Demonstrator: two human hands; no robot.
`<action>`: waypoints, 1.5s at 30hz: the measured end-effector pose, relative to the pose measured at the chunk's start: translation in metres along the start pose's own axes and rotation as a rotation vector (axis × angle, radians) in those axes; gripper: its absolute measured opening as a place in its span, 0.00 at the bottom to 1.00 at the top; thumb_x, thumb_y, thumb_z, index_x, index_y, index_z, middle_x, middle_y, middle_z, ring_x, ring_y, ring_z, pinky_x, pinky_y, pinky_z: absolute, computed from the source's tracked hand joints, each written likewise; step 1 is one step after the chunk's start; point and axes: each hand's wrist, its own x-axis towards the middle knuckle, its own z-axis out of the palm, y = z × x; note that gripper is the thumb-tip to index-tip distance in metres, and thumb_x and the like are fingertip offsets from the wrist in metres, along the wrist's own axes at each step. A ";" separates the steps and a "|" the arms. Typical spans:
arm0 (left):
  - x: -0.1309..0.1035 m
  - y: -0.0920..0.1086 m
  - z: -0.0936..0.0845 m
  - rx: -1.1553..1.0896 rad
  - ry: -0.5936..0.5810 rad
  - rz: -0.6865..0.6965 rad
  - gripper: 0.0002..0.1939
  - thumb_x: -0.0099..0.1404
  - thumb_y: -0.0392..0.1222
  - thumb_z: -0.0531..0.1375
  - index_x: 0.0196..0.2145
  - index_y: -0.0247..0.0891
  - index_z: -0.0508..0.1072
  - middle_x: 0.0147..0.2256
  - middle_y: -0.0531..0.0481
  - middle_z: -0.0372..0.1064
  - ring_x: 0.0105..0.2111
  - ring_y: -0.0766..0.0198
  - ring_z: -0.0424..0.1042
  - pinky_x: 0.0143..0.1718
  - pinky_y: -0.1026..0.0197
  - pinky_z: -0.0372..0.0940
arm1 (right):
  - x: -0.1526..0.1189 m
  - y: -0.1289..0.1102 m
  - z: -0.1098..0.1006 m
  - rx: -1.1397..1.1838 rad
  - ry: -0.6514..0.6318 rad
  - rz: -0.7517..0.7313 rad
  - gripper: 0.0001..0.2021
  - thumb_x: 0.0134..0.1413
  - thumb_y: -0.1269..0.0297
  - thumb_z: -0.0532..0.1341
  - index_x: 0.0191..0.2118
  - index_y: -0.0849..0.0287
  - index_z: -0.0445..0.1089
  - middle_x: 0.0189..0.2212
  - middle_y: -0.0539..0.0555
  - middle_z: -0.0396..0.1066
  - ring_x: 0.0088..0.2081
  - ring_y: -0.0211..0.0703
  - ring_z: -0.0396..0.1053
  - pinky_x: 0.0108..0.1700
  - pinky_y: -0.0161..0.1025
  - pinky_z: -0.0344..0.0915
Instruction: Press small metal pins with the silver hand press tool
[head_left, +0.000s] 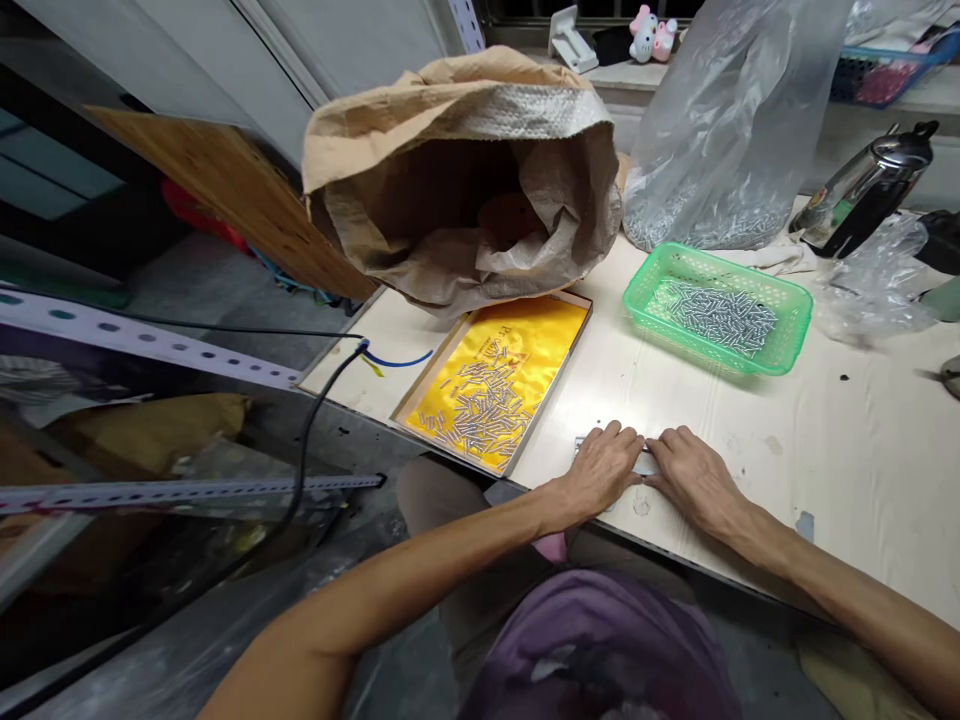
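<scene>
My left hand (602,468) is closed over a flat, silvery metal piece (645,463) near the front edge of the table. My right hand (691,474) grips the same piece from the other side, its thumb and fingers closed. Much of the piece is hidden under the fingers, so its kind does not show. To the left of my hands lies a shallow tray (551,395) lined with yellow cloth, and small metal pins (484,410) are scattered on it. Beyond my right hand a green plastic basket (789,335) holds a heap of small metal parts (724,318).
A large open paper sack (457,270) stands behind the tray and overhangs its back end. At the back right are a clear plastic bag (735,130) with metal parts in its bottom and a kettle (870,190). A black cable (304,460) runs past the table's left corner.
</scene>
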 end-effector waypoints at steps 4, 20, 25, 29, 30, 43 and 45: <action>0.005 0.000 0.004 -0.010 -0.005 -0.050 0.08 0.66 0.44 0.56 0.38 0.37 0.69 0.38 0.46 0.67 0.44 0.55 0.63 0.39 0.56 0.62 | 0.004 -0.002 0.001 -0.025 -0.048 -0.001 0.07 0.59 0.71 0.55 0.31 0.59 0.67 0.28 0.54 0.66 0.33 0.45 0.63 0.33 0.39 0.59; -0.021 0.035 0.069 -0.146 0.433 0.094 0.22 0.66 0.49 0.54 0.54 0.36 0.61 0.56 0.40 0.61 0.61 0.54 0.52 0.60 0.48 0.51 | 0.037 0.055 -0.010 0.262 0.066 -0.090 0.09 0.61 0.67 0.51 0.36 0.59 0.67 0.33 0.57 0.68 0.36 0.47 0.63 0.41 0.43 0.61; -0.021 0.036 0.059 -0.194 0.429 0.125 0.24 0.66 0.53 0.53 0.53 0.34 0.63 0.54 0.39 0.62 0.60 0.54 0.54 0.60 0.49 0.52 | 0.060 0.026 -0.022 0.062 -0.007 -0.103 0.06 0.57 0.71 0.55 0.36 0.59 0.69 0.34 0.57 0.69 0.37 0.47 0.61 0.38 0.42 0.57; -0.037 0.035 0.056 -0.232 0.363 0.145 0.19 0.65 0.52 0.54 0.49 0.41 0.68 0.46 0.42 0.69 0.51 0.55 0.65 0.50 0.53 0.64 | 0.063 -0.020 -0.023 0.079 -0.104 -0.481 0.05 0.57 0.68 0.58 0.34 0.53 0.71 0.37 0.53 0.68 0.40 0.45 0.60 0.38 0.40 0.54; -0.045 0.032 0.055 -0.233 0.360 0.123 0.18 0.64 0.52 0.53 0.48 0.45 0.70 0.44 0.43 0.70 0.48 0.55 0.66 0.46 0.53 0.66 | 0.063 -0.028 -0.021 0.073 -0.126 -0.553 0.05 0.57 0.68 0.58 0.32 0.54 0.71 0.37 0.53 0.67 0.39 0.45 0.59 0.38 0.40 0.54; -0.060 -0.108 -0.009 -0.053 0.507 -0.361 0.13 0.68 0.40 0.51 0.33 0.36 0.74 0.32 0.46 0.66 0.37 0.60 0.63 0.38 0.59 0.62 | 0.079 -0.017 -0.040 0.406 0.352 -0.373 0.11 0.62 0.68 0.48 0.35 0.56 0.66 0.31 0.54 0.69 0.33 0.42 0.66 0.34 0.39 0.64; -0.048 -0.113 -0.012 -0.003 0.359 -0.322 0.13 0.68 0.41 0.52 0.30 0.36 0.73 0.31 0.46 0.65 0.38 0.59 0.62 0.36 0.60 0.61 | 0.083 0.016 -0.067 0.350 0.553 -0.162 0.08 0.61 0.64 0.51 0.37 0.56 0.66 0.31 0.54 0.70 0.30 0.43 0.67 0.33 0.40 0.64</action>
